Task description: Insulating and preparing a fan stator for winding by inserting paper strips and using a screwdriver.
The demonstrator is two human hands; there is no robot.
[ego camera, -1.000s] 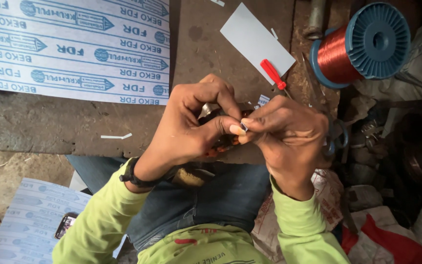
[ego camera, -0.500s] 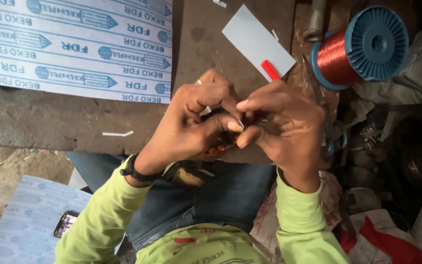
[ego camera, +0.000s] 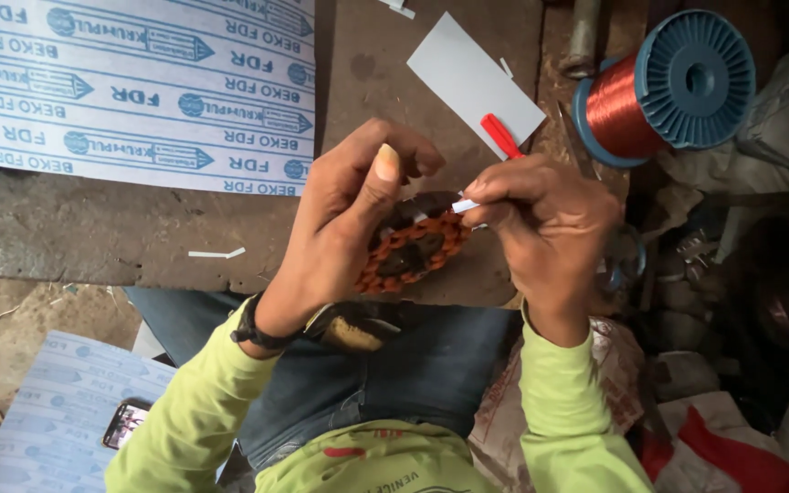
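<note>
While the left hand point(ego camera: 340, 228) cups the round copper-wound stator point(ego camera: 410, 254) at the table's six-o'clock edge, the right hand point(ego camera: 550, 237) pinches a white paper strip point(ego camera: 466, 206) at its two o'clock. Likely dense and rigid; grip the rim, sparing the delicate windings.

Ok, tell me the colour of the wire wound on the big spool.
Coppery red wire on a blue spool, seen clearest in the head view.
</note>
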